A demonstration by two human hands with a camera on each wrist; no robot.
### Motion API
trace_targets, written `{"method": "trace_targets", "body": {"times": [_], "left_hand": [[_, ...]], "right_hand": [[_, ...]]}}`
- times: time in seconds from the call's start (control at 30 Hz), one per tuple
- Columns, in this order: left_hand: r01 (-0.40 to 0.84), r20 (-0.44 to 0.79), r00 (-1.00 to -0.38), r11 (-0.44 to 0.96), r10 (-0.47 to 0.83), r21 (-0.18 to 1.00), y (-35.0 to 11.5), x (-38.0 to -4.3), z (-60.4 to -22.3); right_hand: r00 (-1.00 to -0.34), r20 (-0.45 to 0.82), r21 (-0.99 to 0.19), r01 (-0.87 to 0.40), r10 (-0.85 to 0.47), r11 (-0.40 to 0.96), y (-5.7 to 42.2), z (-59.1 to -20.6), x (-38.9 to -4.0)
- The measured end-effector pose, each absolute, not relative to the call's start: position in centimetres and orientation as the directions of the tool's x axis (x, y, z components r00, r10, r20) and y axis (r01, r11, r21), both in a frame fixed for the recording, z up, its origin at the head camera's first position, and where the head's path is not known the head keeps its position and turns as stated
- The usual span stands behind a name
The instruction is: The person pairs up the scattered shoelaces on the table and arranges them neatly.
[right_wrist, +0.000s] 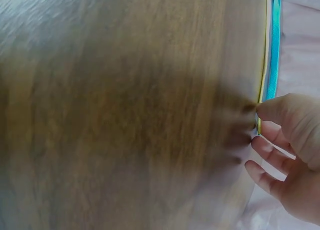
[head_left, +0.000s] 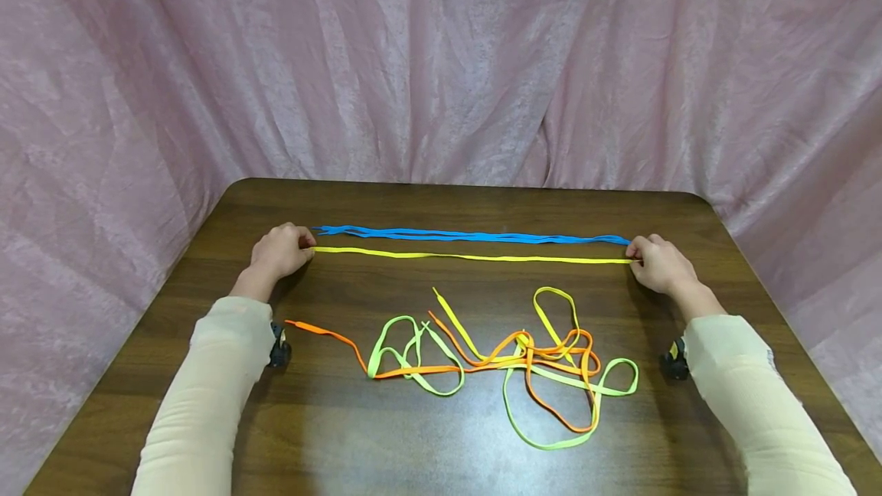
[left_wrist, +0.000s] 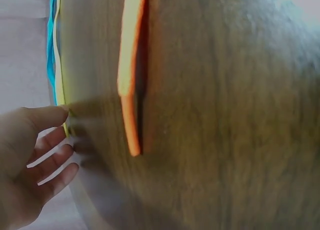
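Note:
A yellow shoelace (head_left: 468,256) runs nearly straight across the table between both hands. My left hand (head_left: 281,249) pinches its left end between thumb and forefinger, as the left wrist view also shows. The right hand (head_left: 660,262) pinches the lace near its right end. Just behind it lie blue shoelaces (head_left: 475,236), stretched out side by side and almost parallel to the yellow one. Their right end meets the fingers of my right hand; whether it is gripped I cannot tell.
Nearer to me, orange (head_left: 420,369), light green (head_left: 551,446) and yellow (head_left: 455,327) shoelaces lie loosely looped and tangled on the brown wooden table (head_left: 386,442). A pink curtain (head_left: 427,60) hangs behind the table and along its sides.

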State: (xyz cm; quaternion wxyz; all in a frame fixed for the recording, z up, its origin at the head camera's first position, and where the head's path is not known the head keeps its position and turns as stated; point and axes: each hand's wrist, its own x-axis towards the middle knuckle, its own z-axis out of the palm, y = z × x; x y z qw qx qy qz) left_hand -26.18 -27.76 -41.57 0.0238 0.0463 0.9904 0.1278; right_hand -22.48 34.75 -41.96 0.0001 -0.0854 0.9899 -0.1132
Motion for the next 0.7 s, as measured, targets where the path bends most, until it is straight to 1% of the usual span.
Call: {"method": "trace_targets", "body": {"times": [0.27,0.47,0.7], "left_hand": [[0.139,-0.069,-0.985,0.961,0.159,0.239,-28.0,-25.5,-40.3],[0.198,-0.046,-0.976,0.956,0.213,0.215,-27.1,-25.3,-39.3],[0.309,-0.014,-0.949,0.934,0.316,0.178,-24.6,-24.8,-38.3]], "right_hand": [[-0.977,-0.013,-0.203,-0.208,-0.215,0.957,34.6,-41.4,-21.6],[-0.967,0.018,-0.19,-0.254,-0.255,0.948,34.0,-40.8,-20.9],[-0.943,0.06,-0.173,-0.333,-0.327,0.927,32.7,-40.3,-20.3]]}}
